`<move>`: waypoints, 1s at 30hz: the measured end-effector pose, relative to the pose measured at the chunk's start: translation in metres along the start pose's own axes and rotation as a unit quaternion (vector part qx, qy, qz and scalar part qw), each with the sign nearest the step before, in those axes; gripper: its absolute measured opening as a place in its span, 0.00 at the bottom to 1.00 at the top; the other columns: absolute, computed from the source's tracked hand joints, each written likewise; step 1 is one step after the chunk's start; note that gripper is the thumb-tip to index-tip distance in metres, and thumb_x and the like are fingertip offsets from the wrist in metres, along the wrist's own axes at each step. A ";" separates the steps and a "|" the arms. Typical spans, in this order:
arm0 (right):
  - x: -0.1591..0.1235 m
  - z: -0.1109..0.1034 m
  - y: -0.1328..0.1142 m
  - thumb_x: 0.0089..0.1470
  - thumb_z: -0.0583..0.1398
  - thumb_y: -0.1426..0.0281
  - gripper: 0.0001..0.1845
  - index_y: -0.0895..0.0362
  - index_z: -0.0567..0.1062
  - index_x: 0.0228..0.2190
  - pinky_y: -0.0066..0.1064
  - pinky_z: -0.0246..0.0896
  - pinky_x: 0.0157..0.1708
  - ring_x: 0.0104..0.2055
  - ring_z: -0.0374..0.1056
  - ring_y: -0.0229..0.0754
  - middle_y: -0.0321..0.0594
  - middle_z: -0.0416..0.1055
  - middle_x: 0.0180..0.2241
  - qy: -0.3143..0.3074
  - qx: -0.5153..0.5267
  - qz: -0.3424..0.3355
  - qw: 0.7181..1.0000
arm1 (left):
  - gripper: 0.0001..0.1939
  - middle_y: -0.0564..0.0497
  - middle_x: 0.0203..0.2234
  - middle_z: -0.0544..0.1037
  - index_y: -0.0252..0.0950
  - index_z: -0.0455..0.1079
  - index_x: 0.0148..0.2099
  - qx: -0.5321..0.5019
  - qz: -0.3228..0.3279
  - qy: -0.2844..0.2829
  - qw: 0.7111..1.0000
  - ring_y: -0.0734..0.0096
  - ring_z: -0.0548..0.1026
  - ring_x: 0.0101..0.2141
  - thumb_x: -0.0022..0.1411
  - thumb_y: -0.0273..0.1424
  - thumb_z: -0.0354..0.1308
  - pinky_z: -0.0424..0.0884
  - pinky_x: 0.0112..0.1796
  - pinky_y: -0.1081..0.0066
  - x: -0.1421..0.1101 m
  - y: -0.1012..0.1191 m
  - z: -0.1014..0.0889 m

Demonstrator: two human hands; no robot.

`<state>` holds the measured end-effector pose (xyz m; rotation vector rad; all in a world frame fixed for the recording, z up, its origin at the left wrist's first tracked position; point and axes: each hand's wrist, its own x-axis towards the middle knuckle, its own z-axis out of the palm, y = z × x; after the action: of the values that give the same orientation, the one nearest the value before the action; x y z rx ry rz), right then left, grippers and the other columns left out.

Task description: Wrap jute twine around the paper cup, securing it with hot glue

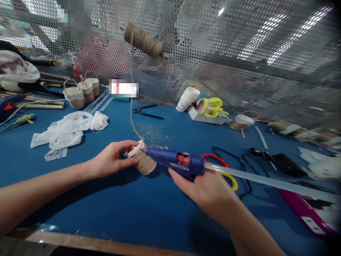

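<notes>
My left hand (117, 158) grips a small paper cup (145, 161) by its white rim, fingers and thumb closed on it. Brown twine is wound round most of the cup, which lies tilted above the table. From the rim a strand of twine (131, 113) runs up to a spool (143, 40) hung on the mesh. In my right hand (210, 192) is a blue hot glue gun (173, 160), a long clear glue stick (253, 179) sticking out of its back. The gun's nozzle is at the cup's side near the rim; whether it touches I cannot tell.
Crumpled white lace (71, 131) lies left, before several twine-covered baskets (74, 97). Pliers (149, 112) rest in the middle. White cups (188, 99) and a tape box (209, 115) stand behind. Red-and-yellow-handled scissors (230, 179), black cords and a magenta device (301, 211) are right. Perforated metal closes the back.
</notes>
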<state>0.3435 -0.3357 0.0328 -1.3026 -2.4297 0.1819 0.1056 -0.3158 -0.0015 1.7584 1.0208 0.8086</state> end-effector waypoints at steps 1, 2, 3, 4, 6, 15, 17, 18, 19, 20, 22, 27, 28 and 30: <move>0.000 0.000 -0.002 0.50 0.54 0.68 0.10 0.56 0.75 0.29 0.35 0.66 0.29 0.28 0.70 0.45 0.40 0.74 0.25 0.000 0.010 -0.005 1.000 | 0.18 0.44 0.44 0.75 0.31 0.66 0.49 0.000 0.004 0.000 1.000 0.63 0.72 0.43 0.55 0.30 0.55 0.66 0.45 0.65 0.000 0.000 0.000; 0.001 0.000 -0.004 0.51 0.53 0.68 0.11 0.56 0.75 0.30 0.35 0.66 0.30 0.29 0.70 0.45 0.41 0.74 0.25 0.001 0.021 -0.007 1.000 | 0.18 0.44 0.45 0.74 0.31 0.66 0.49 -0.001 0.007 0.000 1.000 0.62 0.72 0.43 0.55 0.30 0.55 0.66 0.45 0.65 0.000 0.000 0.000; 0.002 0.000 -0.006 0.50 0.53 0.68 0.11 0.57 0.74 0.30 0.35 0.66 0.31 0.29 0.70 0.45 0.41 0.74 0.25 0.005 0.032 -0.002 0.999 | 0.18 0.44 0.45 0.74 0.31 0.66 0.49 0.000 0.009 0.001 1.000 0.62 0.71 0.43 0.55 0.30 0.55 0.66 0.46 0.65 0.000 0.000 0.000; 0.003 -0.001 -0.007 0.50 0.53 0.68 0.10 0.57 0.74 0.29 0.35 0.66 0.31 0.29 0.70 0.45 0.41 0.73 0.25 0.009 0.040 0.009 0.999 | 0.19 0.43 0.45 0.74 0.31 0.66 0.49 0.002 0.009 0.001 1.000 0.62 0.71 0.44 0.55 0.30 0.55 0.66 0.46 0.65 0.000 0.000 0.000; 0.007 -0.002 -0.009 0.50 0.53 0.67 0.10 0.58 0.73 0.27 0.36 0.66 0.29 0.27 0.69 0.46 0.41 0.72 0.23 0.011 0.055 0.055 0.997 | 0.19 0.43 0.45 0.74 0.31 0.66 0.49 0.005 0.005 0.000 1.000 0.61 0.71 0.44 0.55 0.31 0.55 0.66 0.45 0.65 -0.001 -0.001 -0.001; 0.012 -0.011 -0.012 0.49 0.53 0.69 0.08 0.55 0.71 0.24 0.27 0.61 0.17 0.17 0.64 0.38 0.34 0.66 0.15 -0.009 0.123 0.112 0.986 | 0.19 0.43 0.45 0.74 0.31 0.65 0.50 0.003 0.001 -0.001 1.000 0.63 0.71 0.44 0.55 0.30 0.56 0.67 0.44 0.66 -0.002 -0.003 -0.001; 0.011 -0.011 -0.015 0.49 0.53 0.69 0.07 0.55 0.72 0.25 0.27 0.60 0.17 0.17 0.64 0.38 0.33 0.67 0.15 -0.012 0.136 0.112 0.984 | 0.19 0.43 0.45 0.74 0.32 0.65 0.50 -0.001 0.004 -0.003 1.000 0.63 0.71 0.44 0.56 0.30 0.56 0.66 0.45 0.65 -0.003 -0.003 -0.001; 0.011 -0.011 -0.016 0.49 0.54 0.69 0.07 0.56 0.72 0.26 0.27 0.60 0.17 0.17 0.63 0.38 0.33 0.67 0.15 -0.013 0.140 0.113 0.984 | 0.19 0.43 0.46 0.74 0.32 0.65 0.50 -0.003 0.006 -0.006 1.000 0.64 0.71 0.44 0.56 0.30 0.55 0.66 0.45 0.65 -0.003 -0.003 -0.002; 0.011 -0.011 -0.016 0.48 0.54 0.69 0.07 0.56 0.72 0.26 0.27 0.59 0.17 0.16 0.63 0.38 0.32 0.66 0.14 -0.016 0.141 0.115 0.983 | 0.19 0.43 0.46 0.73 0.32 0.65 0.51 -0.004 0.006 -0.008 1.000 0.64 0.71 0.44 0.56 0.30 0.55 0.66 0.46 0.65 -0.003 -0.003 -0.002; 0.012 -0.011 -0.016 0.48 0.54 0.69 0.07 0.56 0.72 0.26 0.27 0.59 0.16 0.16 0.62 0.38 0.31 0.65 0.12 -0.016 0.142 0.119 0.982 | 0.19 0.43 0.46 0.74 0.32 0.65 0.50 -0.003 0.004 -0.010 1.000 0.64 0.71 0.44 0.56 0.30 0.55 0.66 0.46 0.65 -0.003 -0.003 -0.002; 0.014 -0.011 -0.016 0.48 0.54 0.69 0.07 0.56 0.72 0.26 0.28 0.57 0.15 0.14 0.61 0.38 0.30 0.62 0.10 -0.017 0.145 0.130 0.981 | 0.19 0.43 0.45 0.74 0.31 0.65 0.50 -0.001 -0.001 -0.010 1.000 0.62 0.71 0.44 0.56 0.31 0.55 0.66 0.45 0.64 -0.003 -0.002 -0.002; 0.013 -0.010 -0.013 0.49 0.54 0.67 0.08 0.55 0.73 0.26 0.28 0.56 0.14 0.12 0.59 0.38 0.28 0.60 0.08 -0.023 0.138 0.143 0.980 | 0.20 0.43 0.46 0.73 0.31 0.64 0.51 -0.001 -0.004 -0.013 1.000 0.62 0.70 0.46 0.56 0.31 0.56 0.66 0.45 0.66 -0.003 -0.001 -0.002; 0.012 -0.010 -0.014 0.49 0.55 0.67 0.08 0.55 0.73 0.26 0.28 0.57 0.15 0.13 0.60 0.38 0.29 0.61 0.09 -0.025 0.138 0.139 0.980 | 0.20 0.43 0.47 0.73 0.32 0.63 0.52 -0.004 -0.004 -0.014 1.000 0.63 0.70 0.46 0.56 0.30 0.56 0.66 0.46 0.66 -0.003 -0.001 -0.002; 0.011 -0.010 -0.015 0.49 0.55 0.68 0.07 0.55 0.72 0.26 0.28 0.59 0.16 0.15 0.62 0.38 0.31 0.64 0.12 -0.025 0.141 0.129 0.981 | 0.21 0.43 0.47 0.73 0.32 0.63 0.52 -0.011 -0.003 -0.016 1.000 0.64 0.70 0.46 0.56 0.30 0.55 0.66 0.46 0.66 -0.003 -0.001 -0.002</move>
<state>0.3304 -0.3355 0.0497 -1.4861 -2.1668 0.6097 0.1022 -0.3172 -0.0023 1.7437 0.9917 0.7828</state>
